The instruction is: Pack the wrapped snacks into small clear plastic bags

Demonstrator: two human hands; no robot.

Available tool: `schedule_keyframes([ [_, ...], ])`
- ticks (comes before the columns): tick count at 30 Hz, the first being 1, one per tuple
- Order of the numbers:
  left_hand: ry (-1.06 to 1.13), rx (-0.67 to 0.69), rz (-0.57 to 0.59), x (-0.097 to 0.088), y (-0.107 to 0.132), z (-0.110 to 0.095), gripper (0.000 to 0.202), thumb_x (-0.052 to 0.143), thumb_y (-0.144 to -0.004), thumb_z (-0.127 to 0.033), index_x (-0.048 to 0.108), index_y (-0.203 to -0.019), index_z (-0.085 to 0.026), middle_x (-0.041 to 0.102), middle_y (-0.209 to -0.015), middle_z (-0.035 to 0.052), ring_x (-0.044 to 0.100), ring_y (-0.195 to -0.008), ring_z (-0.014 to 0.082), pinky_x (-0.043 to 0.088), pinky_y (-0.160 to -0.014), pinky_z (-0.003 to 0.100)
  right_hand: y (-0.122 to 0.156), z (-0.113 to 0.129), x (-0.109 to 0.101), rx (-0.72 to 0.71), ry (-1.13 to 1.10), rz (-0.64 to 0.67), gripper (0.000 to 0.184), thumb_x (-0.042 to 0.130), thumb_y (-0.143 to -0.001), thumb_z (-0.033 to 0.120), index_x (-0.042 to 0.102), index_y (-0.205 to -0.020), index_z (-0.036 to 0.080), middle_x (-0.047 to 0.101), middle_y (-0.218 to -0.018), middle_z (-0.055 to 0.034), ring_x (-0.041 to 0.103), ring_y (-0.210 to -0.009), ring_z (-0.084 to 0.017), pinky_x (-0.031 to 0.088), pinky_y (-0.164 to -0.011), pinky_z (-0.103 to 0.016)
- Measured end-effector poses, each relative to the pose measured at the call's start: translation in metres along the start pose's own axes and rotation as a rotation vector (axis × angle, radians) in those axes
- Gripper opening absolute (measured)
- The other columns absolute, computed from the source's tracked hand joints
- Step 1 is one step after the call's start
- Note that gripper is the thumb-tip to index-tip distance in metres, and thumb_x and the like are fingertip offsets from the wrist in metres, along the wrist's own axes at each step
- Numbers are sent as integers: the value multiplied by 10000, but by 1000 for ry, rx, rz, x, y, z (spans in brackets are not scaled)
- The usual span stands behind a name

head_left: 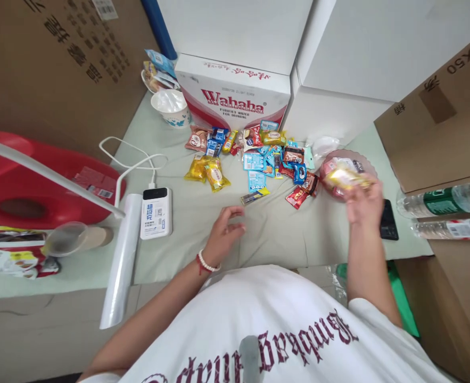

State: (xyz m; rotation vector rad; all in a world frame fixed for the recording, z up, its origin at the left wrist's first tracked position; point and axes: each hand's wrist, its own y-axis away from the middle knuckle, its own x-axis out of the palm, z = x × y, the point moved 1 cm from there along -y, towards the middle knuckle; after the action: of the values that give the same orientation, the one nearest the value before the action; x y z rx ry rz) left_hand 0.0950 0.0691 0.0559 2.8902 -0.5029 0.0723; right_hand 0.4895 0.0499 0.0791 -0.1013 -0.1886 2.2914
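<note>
My right hand (364,199) is closed on a yellow snack packet (346,178), blurred by motion, over a pinkish round bowl (372,165). More wrappers lie inside that bowl. Bare of any object, my left hand (224,234) rests by the table's front with its fingers loosely curled and apart. Beyond it spreads a pile of small wrapped snacks: yellow packets (215,174), blue packets (214,146), light blue sachets (255,161) and red-brown packets (297,197). A thin dark packet with a yellow end (254,197) lies closest to my left hand.
At the back stands a Wahaba-lettered water carton (235,98). To the left are a power bank (156,213) with a white cable, a plastic roll (121,260), a paper bowl (171,109) and a red container (39,181). On the right, a phone (389,221) and plastic bottles (446,201).
</note>
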Motion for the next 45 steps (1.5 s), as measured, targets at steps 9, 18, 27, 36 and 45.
schedule_keyframes([
  [9, -294, -86, -343, -59, 39, 33, 383, 721, -728, -445, 647, -1020, -210, 605, -1113, 68, 637, -1091, 259, 570, -899, 408, -97, 14, -20, 275, 927, -16, 196, 595, -934, 334, 650, -1035, 176, 623, -994, -117, 604, -771, -175, 477, -734, -360],
  [18, -414, -139, -642, -99, 94, 56, 464, 734, -714, -487, 634, -1071, -207, 556, -1124, 64, 637, -998, 231, 596, -804, 374, -146, 69, -8, 96, 1600, 251, 487, 796, -799, 462, 751, -1185, 169, 591, -1283, -245, 602, -868, -246, 412, -792, -384],
  [27, -481, -124, -637, -97, 102, 40, 384, 682, -728, -528, 677, -937, -206, 598, -1054, 67, 628, -983, 241, 582, -755, 351, -158, 16, 115, -295, 1821, 600, 356, 595, -937, 205, 715, -1255, 100, 614, -1335, -261, 521, -1259, -365, 467, -920, -431],
  [36, -292, -91, -549, -93, 112, 35, 322, 706, -798, -490, 685, -966, -216, 628, -1036, 56, 632, -976, 224, 552, -750, 310, -104, 53, 102, -96, 1045, 612, 207, 678, -883, 371, 734, -846, 174, 608, -669, -12, 539, -617, -152, 459, -642, -297],
  [45, 264, -59, -77, -1, 0, 12, 495, 824, -739, -539, 724, -1082, -196, 704, -910, 46, 638, -732, 143, 482, -580, 236, 85, 25, 130, 461, 63, 836, 478, 857, -659, 621, 611, -748, 221, 433, -532, 73, 347, -461, -84, 253, -438, -217],
])
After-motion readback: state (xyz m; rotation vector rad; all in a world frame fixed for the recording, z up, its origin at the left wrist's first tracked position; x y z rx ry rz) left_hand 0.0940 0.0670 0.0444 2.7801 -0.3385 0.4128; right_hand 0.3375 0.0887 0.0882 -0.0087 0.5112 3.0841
